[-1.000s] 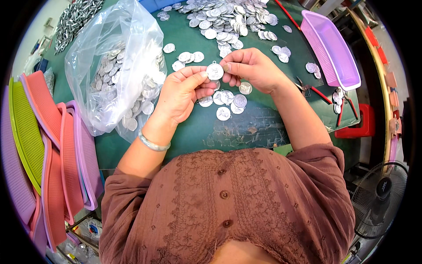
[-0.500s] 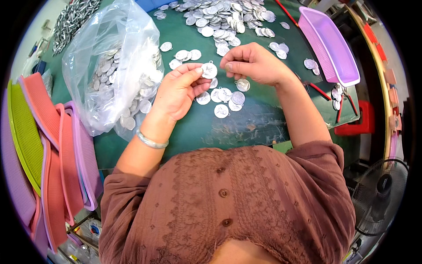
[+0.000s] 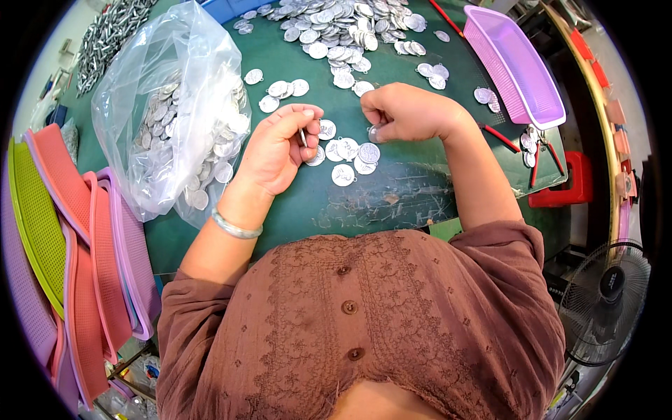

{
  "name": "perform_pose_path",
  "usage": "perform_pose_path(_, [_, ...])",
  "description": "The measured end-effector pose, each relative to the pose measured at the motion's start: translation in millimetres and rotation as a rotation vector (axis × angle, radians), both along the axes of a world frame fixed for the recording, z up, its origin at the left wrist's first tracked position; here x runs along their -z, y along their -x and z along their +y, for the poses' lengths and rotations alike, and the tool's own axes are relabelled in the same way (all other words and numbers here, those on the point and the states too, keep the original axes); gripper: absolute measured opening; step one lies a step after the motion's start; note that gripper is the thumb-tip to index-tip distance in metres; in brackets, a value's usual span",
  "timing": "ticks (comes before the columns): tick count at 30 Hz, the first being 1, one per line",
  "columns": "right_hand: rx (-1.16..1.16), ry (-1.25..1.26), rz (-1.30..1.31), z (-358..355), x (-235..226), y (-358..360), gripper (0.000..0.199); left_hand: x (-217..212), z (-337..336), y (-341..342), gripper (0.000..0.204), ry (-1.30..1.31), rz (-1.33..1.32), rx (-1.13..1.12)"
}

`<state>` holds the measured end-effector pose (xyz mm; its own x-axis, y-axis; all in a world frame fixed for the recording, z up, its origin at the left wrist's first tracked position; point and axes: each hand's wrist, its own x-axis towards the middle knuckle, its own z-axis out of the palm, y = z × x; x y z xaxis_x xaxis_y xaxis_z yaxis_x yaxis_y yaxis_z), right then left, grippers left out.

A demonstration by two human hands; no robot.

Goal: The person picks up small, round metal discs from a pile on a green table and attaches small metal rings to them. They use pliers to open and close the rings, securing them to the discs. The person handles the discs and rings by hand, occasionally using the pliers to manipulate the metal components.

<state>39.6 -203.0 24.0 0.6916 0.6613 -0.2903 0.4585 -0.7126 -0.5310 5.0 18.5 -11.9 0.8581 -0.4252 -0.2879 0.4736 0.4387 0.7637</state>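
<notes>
My left hand (image 3: pixel 276 147) pinches one round silvery medal pendant (image 3: pixel 302 137), turned edge-on between thumb and fingers. To its right, my right hand (image 3: pixel 413 112) reaches down to the table with thumb and fingers closed over another medal, mostly hidden, with only a small silvery part showing by the thumb. Between and below the hands lies a loose group of medals (image 3: pixel 343 175), some overlapping. A few more medals (image 3: pixel 280 89) rest beyond my left hand. The large heap of medals (image 3: pixel 336 28) spreads at the far side of the green table.
A clear plastic bag (image 3: pixel 168 126) with many medals stands at left, near small metal parts (image 3: pixel 108 42). Coloured plastic baskets (image 3: pixel 77 231) are stacked at the left edge. On the right are a lilac basket (image 3: pixel 514 66), red-handled pliers (image 3: pixel 534 164) and a fan (image 3: pixel 605 294).
My left hand has turned its medal from face-up to edge-on. My right hand has come down onto a medal lying on the table. The whole view has shifted slightly.
</notes>
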Motion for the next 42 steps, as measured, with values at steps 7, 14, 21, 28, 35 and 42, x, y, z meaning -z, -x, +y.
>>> perform_pose_path(7, [0.31, -0.73, 0.485, 12.1, 6.3, -1.1, 0.009, -7.4, -12.0, 7.6, 0.011, -0.165, -0.034, 0.067])
perform_pose_path(14, [0.382, -0.939, 0.665, 16.8, 8.6, 2.6, 0.009, -3.0, -8.5, 5.5, 0.013, -0.134, -0.053, 0.003])
perform_pose_path(21, [0.404, -0.94, 0.685, 17.9, 4.5, 4.1, 0.011, -4.5, -7.8, 5.0, 0.012, -0.101, -0.014, -0.015])
perform_pose_path(28, [0.404, -0.876, 0.682, 18.9, 8.5, 3.5, 0.012, -3.0, -6.3, 4.1, 0.013, -0.08, -0.002, 0.005])
perform_pose_path(35, [0.471, -0.936, 0.67, 21.2, 7.1, 4.7, 0.012, -2.6, -6.6, 4.4, 0.01, -0.05, -0.005, -0.009])
perform_pose_path(42, [0.497, -0.952, 0.689, 22.1, 8.4, 4.2, 0.009, -5.1, -9.3, 6.3, 0.009, -0.124, -0.028, -0.044])
